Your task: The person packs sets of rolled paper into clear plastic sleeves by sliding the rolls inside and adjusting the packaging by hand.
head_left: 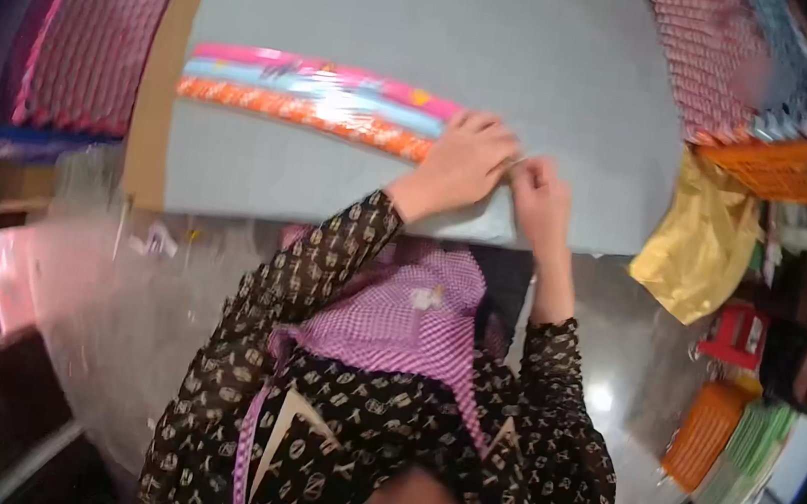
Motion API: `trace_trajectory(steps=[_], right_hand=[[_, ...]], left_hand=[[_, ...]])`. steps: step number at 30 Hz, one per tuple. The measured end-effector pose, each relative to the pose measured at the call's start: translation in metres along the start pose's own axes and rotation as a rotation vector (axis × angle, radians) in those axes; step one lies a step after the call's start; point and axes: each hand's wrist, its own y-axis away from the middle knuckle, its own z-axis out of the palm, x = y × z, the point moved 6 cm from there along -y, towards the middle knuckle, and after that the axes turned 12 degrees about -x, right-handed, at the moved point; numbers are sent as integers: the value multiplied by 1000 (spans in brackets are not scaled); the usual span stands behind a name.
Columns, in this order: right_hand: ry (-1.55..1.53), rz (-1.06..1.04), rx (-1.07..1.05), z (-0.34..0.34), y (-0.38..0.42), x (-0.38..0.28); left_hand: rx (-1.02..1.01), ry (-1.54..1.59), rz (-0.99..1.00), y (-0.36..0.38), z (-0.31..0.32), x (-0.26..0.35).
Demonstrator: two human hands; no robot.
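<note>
On the grey tabletop (422, 23) lies a long, flat pack (311, 105) of pink, light blue and orange patterned strips side by side, glossy as if in clear plastic. My left hand (465, 159) is closed over the pack's right end and hides it. Just beyond that end, my right hand (541, 196) makes a pinch close to the left fingers. What sits between its fingertips is too small and blurred to make out; it may be the edge of the wrapping.
Pink textured material (109, 24) is stacked left of the table. At the right, an orange crate (786, 170) holds pink and blue pieces. A gold bag (695, 238) hangs by the table's right corner. Lower right stand orange baskets (704, 430) and a green stack (756, 441).
</note>
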Motion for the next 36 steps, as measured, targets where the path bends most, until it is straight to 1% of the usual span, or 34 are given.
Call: trace_trajectory(steps=[1,2,3,4,5,6,7,9,11,12,13,14,15,17,19,21,23,25,26,28,31,32,33,35,36], right_hand=[[19,54,-27,-1,-2,-7],[44,14,10,0,-5,-4],[69,-17,49,1,-4,1],[55,-8,30,1,-4,1],[97,52,-10,-2,-7,-3],[148,112,-46,-2,-7,-6],[137,116,-50,-2,-8,-6],[208,100,-48,-3,-11,-7],[238,117,-51,-2,-14,-8],[283,134,-54,0,-14,-7],[271,132,-59,2,-14,-4],[321,110,-45,3,-16,-1],[374,85,-29,3,-18,-3],[349,80,-31,4,-20,-3],[333,65,-9,1,-19,-7],[323,83,1,2,-20,-1],[296,21,17,1,-24,-8],[267,82,-28,7,-33,-9],[279,50,-12,9,-39,-12],[93,-18,-38,17,-56,-15],[93,-121,-61,28,-84,-31],[59,-78,-123,33,-93,-38],[62,-87,-121,39,-106,-37],[153,-321,-91,60,-134,-36],[153,-327,-91,70,-146,-35]], left_hand=[[83,222,56,1,-6,-5],[181,439,129,1,-17,-14],[176,438,101,4,-29,-22],[225,295,112,12,-51,-27],[268,150,132,21,-71,-34],[224,118,75,32,-83,-54],[180,79,21,44,-97,-75],[45,-221,-106,73,-121,-114],[-119,-370,-311,107,-133,-156],[-129,-378,-316,119,-142,-169],[-208,-402,-397,129,-149,-183],[-282,-427,-479,138,-154,-196],[-281,-436,-485,140,-162,-198],[-442,-473,-653,148,-171,-212],[-436,-444,-662,149,-177,-215],[-413,-517,-599,148,-174,-207],[-322,-480,-485,147,-179,-194],[-308,-457,-560,154,-182,-183],[-271,-466,-562,158,-183,-178],[-267,-494,-610,170,-183,-173],[-243,-519,-667,187,-183,-156],[-227,-563,-648,193,-181,-152],[-217,-566,-650,199,-178,-147],[-151,-576,-760,215,-178,-141],[-122,-590,-755,222,-175,-142]])
